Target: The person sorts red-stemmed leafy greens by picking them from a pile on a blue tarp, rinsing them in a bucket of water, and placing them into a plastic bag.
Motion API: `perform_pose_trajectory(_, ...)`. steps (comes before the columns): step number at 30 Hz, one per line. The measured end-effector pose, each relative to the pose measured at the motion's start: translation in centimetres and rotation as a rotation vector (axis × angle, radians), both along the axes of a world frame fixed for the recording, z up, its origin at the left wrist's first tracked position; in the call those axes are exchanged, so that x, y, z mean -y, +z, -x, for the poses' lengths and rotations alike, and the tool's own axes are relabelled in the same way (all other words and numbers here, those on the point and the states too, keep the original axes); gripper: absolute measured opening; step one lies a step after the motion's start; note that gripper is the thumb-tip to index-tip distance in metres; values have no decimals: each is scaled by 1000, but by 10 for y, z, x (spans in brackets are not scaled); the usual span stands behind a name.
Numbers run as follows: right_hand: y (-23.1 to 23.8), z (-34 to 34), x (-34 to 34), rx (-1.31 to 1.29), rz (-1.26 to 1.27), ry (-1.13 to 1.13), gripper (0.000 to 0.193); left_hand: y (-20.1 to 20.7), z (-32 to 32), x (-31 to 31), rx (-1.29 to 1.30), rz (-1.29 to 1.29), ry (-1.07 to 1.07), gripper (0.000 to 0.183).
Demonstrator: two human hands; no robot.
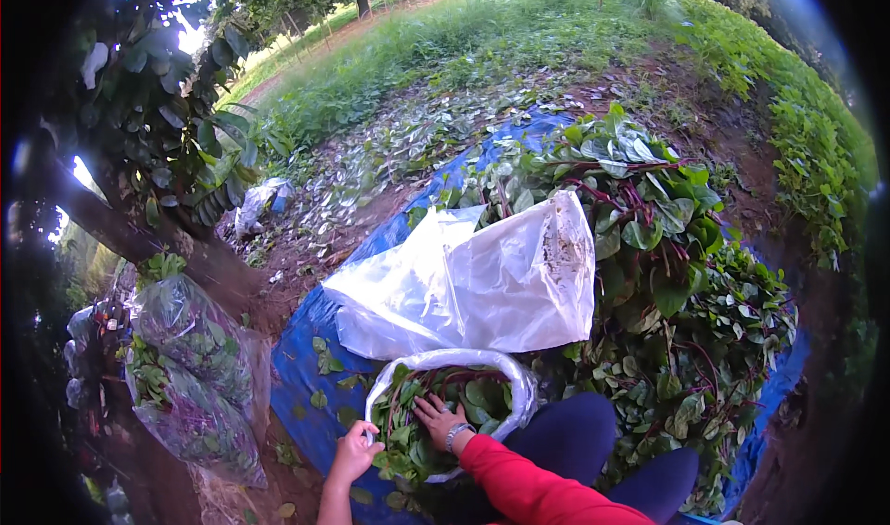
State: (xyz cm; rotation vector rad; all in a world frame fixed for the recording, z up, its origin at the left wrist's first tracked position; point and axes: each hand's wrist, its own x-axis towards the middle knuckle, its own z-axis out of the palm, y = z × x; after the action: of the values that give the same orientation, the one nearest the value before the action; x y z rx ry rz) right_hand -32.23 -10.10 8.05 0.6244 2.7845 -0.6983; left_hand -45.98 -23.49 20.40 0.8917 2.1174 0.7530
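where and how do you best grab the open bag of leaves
Probably by the thick white rim of the open bag, from the left, where the left hand pinches it: this edge forms a graspable band, while the right hand lies on leaves inside.

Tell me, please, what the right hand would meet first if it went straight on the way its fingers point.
The right hand would probably meet leafy stems first, just ahead of it; past them, perhaps the bag's white rim, though depth is unclear.
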Motion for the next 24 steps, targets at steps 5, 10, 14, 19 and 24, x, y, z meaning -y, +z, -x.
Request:
perform_pose_trajectory(5,43,-3,-4,129,297,60,69,39,-11,-38,-231,29,-158,23)
perform_pose_trajectory(10,108,-53,-10,-356,490,109,57,41,-33,-106,-314,-48,-406,16)
perform_pose_trajectory(14,171,-176,-47,-743,875,-219,43,25,-67,-160,-409,-278,-668,14)
perform_pose_trajectory(19,145,-344,-33,-869,370,-1258,36,22,-115,-215,-448,-390,-867,13)
perform_pose_trajectory(24,129,-470,0,-500,84,-1532,44,24,-197,-279,-463,-571,-1100,13)
